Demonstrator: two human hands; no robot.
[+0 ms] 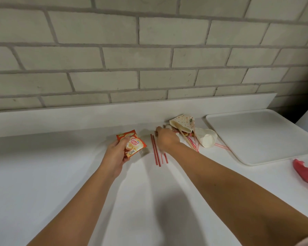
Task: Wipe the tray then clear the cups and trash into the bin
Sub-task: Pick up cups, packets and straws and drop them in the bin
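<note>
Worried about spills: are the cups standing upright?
No, the dotted cup and the white cup both lie tipped over on the counter, beside the tray.

Tray (pixel 256 139) sits right on the surface (pixel 60 174), cups (pixel 206 139) just left of it, wrappers (pixel 186 133) under them I think, straws (pixel 156 151) mid-frame, sachet (pixel 132 144) left of those, cloth (pixel 304 172) at the right edge.
</note>
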